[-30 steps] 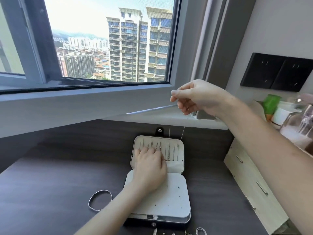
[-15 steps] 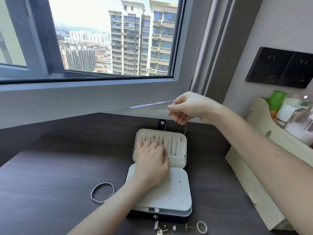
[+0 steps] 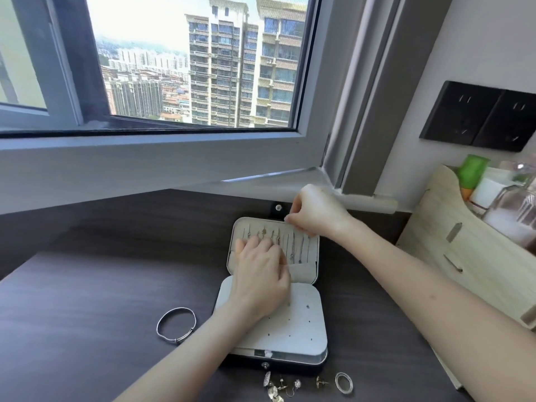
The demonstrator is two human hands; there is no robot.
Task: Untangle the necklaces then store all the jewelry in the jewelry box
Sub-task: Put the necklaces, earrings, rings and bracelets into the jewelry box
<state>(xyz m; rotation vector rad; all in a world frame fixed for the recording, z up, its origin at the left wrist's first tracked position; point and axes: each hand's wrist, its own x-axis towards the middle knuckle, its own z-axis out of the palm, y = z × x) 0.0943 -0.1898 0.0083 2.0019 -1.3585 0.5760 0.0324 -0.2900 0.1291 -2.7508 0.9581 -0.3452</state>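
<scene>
Necklace runs twelve-to-six down jewelry box lid; right hand pinches its twelve o'clock end, left hand pressing flat at nine.

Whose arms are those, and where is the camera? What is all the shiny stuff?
There is no machine here: those are a person's two bare arms. The camera sits on the person's head and looks down, so you see what they see. On the dark desk lies an open jewelry box. The left hand rests flat on the necklaces hanging in its lid. The right hand seems to pinch the top of one thin necklace chain at the lid's upper edge. Left of the box lies a silver bracelet. In front of it are some earrings and a ring, not put away yet. Behind is a window with tall buildings.
</scene>
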